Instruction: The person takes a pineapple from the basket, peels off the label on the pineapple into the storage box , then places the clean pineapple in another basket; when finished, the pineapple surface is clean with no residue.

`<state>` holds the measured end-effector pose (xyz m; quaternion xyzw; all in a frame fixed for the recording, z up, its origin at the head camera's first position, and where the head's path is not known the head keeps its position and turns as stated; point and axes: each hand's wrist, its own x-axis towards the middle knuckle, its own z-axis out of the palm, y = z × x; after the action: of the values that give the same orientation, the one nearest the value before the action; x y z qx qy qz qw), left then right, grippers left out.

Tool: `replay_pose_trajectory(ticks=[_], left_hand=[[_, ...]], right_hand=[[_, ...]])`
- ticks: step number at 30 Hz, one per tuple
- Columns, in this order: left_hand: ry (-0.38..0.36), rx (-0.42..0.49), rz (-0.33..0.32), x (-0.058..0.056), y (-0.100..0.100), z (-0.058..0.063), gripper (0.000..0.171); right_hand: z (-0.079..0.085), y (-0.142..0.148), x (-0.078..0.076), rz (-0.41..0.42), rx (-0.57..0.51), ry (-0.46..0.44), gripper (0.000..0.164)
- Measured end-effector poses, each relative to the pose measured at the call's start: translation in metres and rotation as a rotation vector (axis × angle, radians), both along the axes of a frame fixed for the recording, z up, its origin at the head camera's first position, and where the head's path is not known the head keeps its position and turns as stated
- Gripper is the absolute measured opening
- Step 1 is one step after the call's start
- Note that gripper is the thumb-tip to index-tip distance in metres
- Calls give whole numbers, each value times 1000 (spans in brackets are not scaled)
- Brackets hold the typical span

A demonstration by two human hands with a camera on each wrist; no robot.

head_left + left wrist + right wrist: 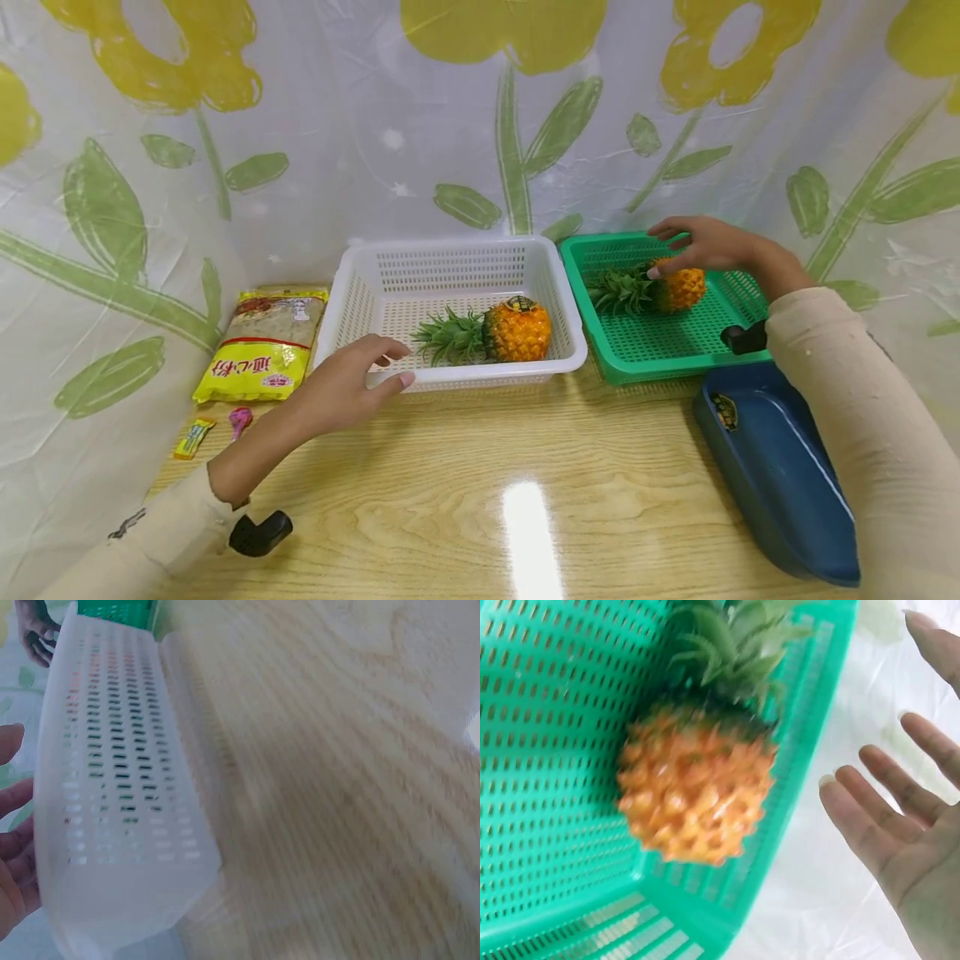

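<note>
My right hand (708, 243) hovers over the back of the green basket (622, 367), fingers spread and holding nothing. Below it a small pineapple (681, 290) lies on its side in that basket, leaves pointing left; the right wrist view shows the pineapple (697, 784) apart from the fingers. My left hand (352, 383) is at the front left corner of the white basket (457, 379), fingers loosely bent with nothing in them. Inside the white basket lies another pineapple (519, 332) with a dark label on it, its leaves also toward the left.
A yellow food packet (262, 346) leans left of the white basket. Near it lie a yellow wrapped sweet (194, 438) and a pink lollipop (240, 422). A dark blue tray (787, 467) with a small label stands front right, partly under my right sleeve. A flowered curtain hangs behind.
</note>
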<state>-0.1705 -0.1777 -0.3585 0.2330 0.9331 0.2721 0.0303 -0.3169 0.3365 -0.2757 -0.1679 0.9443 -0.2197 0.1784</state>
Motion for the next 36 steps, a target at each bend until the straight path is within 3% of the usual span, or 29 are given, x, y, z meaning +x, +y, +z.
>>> replay_pose_trajectory(ticks=[7,13,15,26,36], left_hand=[[32,-18,115,1,-19,10,51],[135,-18,195,0,-36,5,52],[136,-19,217,0,-40,3,56],[-8,26,262,1,-53,-8,75],[-134,87,221,-2,-58,-21,78]], right_hand=[[5,-24,8,69,-56,15,76],[10,-46,15,109,-61,19,76],[12,-54,18,127,-53,27,76],[12,-102,21,218,-69,-19,79],[8,-144,9,294,-65,-83,75]])
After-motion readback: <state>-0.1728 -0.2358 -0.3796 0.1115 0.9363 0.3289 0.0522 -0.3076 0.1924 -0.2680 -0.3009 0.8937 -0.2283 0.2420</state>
